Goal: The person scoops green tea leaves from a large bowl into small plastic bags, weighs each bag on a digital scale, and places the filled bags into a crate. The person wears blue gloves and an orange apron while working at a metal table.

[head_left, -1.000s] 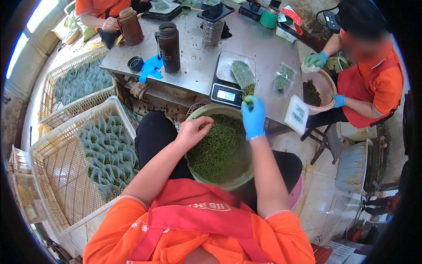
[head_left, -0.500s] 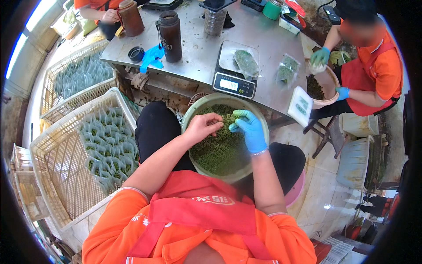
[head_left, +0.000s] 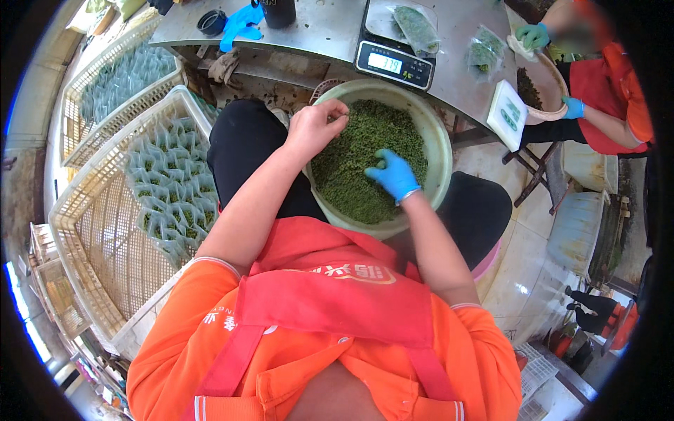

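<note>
A round pale tub [head_left: 441, 151] stands between my knees, holding a heap of small green peppercorns [head_left: 351, 165]. My left hand [head_left: 319, 128], bare, is over the tub's left rim with thumb and fingers pinched together. Whatever is between those fingertips is too small to make out. My right hand [head_left: 394, 177], in a blue glove with green-stained fingertips, is at the surface of the heap, its visible fingers apart. Just beyond the tub, a digital scale [head_left: 394, 64] on the metal table bears a clear bag [head_left: 415, 29] of green contents.
Plastic crates [head_left: 105, 238] at the left hold several filled clear bags [head_left: 172, 186]. Another filled bag [head_left: 484, 50] and a blue glove [head_left: 241, 27] lie on the metal table [head_left: 309, 42]. At the right, a co-worker's gloved hand [head_left: 573, 108] touches a tub [head_left: 551, 112].
My hands have moved apart from above the tub. The right has come down to the peppercorns; the left stays pinched near the rim. My view has shifted, and the scale's display has changed.
</note>
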Available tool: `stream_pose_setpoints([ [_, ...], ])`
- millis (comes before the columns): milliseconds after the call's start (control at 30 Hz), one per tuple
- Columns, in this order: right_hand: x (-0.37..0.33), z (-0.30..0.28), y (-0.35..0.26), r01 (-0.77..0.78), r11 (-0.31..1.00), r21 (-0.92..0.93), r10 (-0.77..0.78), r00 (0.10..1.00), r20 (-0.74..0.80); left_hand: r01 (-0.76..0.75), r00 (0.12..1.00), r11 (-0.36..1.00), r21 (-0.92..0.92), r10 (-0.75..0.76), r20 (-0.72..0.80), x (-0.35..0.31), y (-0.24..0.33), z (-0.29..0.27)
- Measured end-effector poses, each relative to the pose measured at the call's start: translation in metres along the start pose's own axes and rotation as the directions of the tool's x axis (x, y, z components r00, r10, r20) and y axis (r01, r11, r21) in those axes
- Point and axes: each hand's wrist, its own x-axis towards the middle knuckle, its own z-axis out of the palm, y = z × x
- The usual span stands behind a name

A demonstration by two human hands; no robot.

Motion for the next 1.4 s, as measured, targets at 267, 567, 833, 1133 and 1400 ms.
stream_pose_setpoints([
  [267, -0.001, -0.002, -0.02, -0.154, 0.721, 0.676, 0.062, 0.985, 0.159, -0.081, 0.997, 0.895, 0.439, 0.077, 0.027, -0.006, -0.003, 0.0],
  [567, -0.023, -0.081, -0.063, -0.081, 0.53, 0.844, -0.022, 0.994, 0.109, -0.002, 0.954, 0.961, -0.276, 0.085, 0.288, -0.014, -0.004, 0.025],
  [833, 0.021, -0.148, -0.076, 0.151, 0.518, 0.842, 0.036, 0.98, -0.198, -0.211, 0.95, 0.977, -0.004, 0.206, 0.234, -0.013, 0.003, 0.023],
  [1133, 0.083, -0.139, -0.117, 0.576, 0.403, 0.712, -0.088, 0.798, -0.596, -0.145, 0.962, 0.989, -0.016, 0.144, 0.231, -0.014, 0.001, 0.024],
  [1400, 0.091, -0.136, -0.1, 0.296, 0.901, -0.319, -0.42, 0.405, -0.812, -0.163, 0.96, 0.986, 0.043, 0.149, 0.237, -0.015, 0.013, 0.021],
])
